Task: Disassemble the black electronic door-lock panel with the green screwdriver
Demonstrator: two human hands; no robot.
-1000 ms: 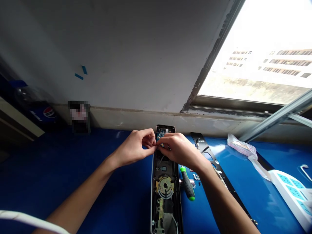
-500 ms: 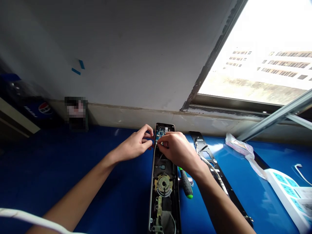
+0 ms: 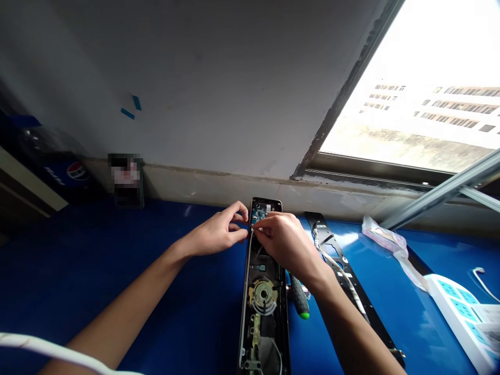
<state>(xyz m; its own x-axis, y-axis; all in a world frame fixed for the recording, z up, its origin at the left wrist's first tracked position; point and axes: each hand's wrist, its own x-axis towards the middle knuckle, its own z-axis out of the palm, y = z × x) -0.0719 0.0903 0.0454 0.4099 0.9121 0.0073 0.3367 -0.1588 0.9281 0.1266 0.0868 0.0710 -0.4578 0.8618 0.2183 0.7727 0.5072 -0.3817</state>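
Compared with the earlier views, the left hand (image 3: 216, 233) has drawn back a little: its fingers are loosely curled, with the tips at the left edge of the open electronic door-lock panel (image 3: 263, 317), and it holds nothing that can be seen. The right hand (image 3: 287, 245) stays over the panel's upper end, its fingertips pinched on a thin white wire (image 3: 252, 229) just below the blue circuit board (image 3: 258, 212). The hand hides most of what lies under it, so where that wire ends can't be made out.

The panel lies lengthwise on the blue tabletop (image 3: 117, 271) at lower centre, its bottom end cut off by the frame. To its right, the green-and-black screwdriver (image 3: 299, 299) has its upper end tucked behind the right hand and wrist, and the small screws seen beside it earlier are now hard to make out. Farther right, a white cable (image 3: 339, 273) runs along a black metal mounting plate (image 3: 353, 284). A crumpled plastic packet (image 3: 380, 237) and a white power strip (image 3: 453, 307) sit at the right edge, the strip cut off. At upper left, a pixelated patch (image 3: 125, 179) hides whatever stands there.
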